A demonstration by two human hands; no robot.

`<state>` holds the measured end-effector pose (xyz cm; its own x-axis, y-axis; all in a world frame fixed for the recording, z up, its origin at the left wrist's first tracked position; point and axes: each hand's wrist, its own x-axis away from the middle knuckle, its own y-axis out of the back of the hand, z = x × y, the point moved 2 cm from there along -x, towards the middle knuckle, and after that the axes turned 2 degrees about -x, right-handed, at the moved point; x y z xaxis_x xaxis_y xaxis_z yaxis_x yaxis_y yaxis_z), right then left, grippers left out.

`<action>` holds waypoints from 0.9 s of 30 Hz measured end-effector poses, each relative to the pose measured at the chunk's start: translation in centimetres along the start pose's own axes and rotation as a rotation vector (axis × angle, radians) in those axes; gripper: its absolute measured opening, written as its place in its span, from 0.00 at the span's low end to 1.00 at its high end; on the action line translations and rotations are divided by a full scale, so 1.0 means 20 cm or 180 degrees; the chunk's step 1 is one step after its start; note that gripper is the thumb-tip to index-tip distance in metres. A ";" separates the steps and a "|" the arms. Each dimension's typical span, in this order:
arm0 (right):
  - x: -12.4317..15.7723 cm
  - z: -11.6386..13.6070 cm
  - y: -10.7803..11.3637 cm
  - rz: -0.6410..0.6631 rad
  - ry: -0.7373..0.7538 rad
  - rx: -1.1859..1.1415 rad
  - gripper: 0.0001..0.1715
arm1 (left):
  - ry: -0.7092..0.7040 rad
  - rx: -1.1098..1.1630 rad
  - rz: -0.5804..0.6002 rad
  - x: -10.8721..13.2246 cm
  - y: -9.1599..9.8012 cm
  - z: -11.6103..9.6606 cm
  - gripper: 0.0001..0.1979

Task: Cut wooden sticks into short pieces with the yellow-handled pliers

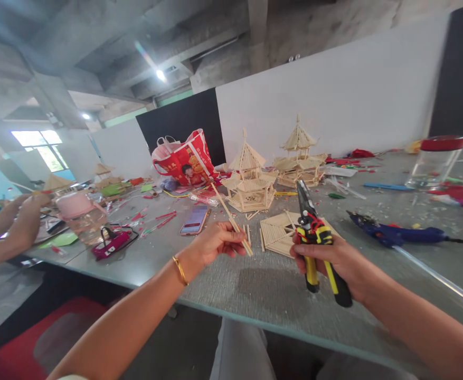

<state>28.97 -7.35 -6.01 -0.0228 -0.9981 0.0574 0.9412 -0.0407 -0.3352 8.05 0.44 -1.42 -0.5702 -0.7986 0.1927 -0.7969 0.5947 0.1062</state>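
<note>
The grey worktop [223, 282] bears a flat, pale wooden-stick panel [277, 237]. Farther from its near edge stand two tiered wooden-stick pagodas [251, 184].

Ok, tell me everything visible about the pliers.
The pliers have a dark, metal-looking head, red parts near the pivot, and black-and-yellow handles, plastic or rubber by their look, with ends spread apart. They are held in the right grip, raised above the table, head up and leaning slightly left, handles down.
</note>
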 end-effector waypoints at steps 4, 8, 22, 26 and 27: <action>0.00 0.00 -0.02 0.0127 0.0119 0.0117 0.20 | -0.0254 0.0140 0.0070 0.03 -0.11 0.01 0.10; 0.01 -0.01 -0.04 0.0217 0.0307 0.0436 0.22 | -0.0367 0.0209 0.0160 0.02 -0.24 0.00 0.12; 0.02 0.00 -0.06 -0.0027 0.0962 0.1159 0.12 | -0.0778 -0.0405 -0.0053 -0.04 -0.41 -0.07 0.07; 0.02 0.00 -0.04 -0.0179 0.1053 0.1193 0.15 | -0.0691 0.0027 0.0101 -0.08 -0.42 -0.07 0.11; 0.02 0.00 -0.03 -0.0186 0.1041 0.1161 0.16 | -0.0703 0.0139 0.0147 -0.08 -0.42 -0.07 0.12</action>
<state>28.31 -7.62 -5.75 -0.1286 -0.9593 -0.2515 0.9905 -0.1365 0.0142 15.95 -3.08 -1.33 -0.6322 -0.7744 -0.0225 -0.7741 0.6303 0.0590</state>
